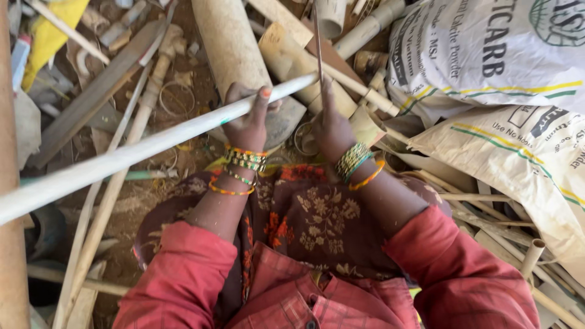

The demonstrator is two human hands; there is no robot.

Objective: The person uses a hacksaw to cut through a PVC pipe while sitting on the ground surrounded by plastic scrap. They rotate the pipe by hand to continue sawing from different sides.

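Note:
My left hand [248, 119] grips a long white plastic pipe [140, 150] that slants from the lower left up to its end near the middle. My right hand [331, 128] holds a thin dark blade [318, 45] upright, its lower part meeting the pipe's right end. Both wrists wear several green, orange and gold bangles. My red sleeves and a dark floral cloth over my lap fill the bottom of the view.
Two big white printed sacks [487, 55] lie at the right. A wide beige pipe [234, 58], cut pipe pieces [292, 58], thin tubes [97, 225] and rings [177, 97] litter the dirt ground. A yellow cloth [52, 30] lies top left.

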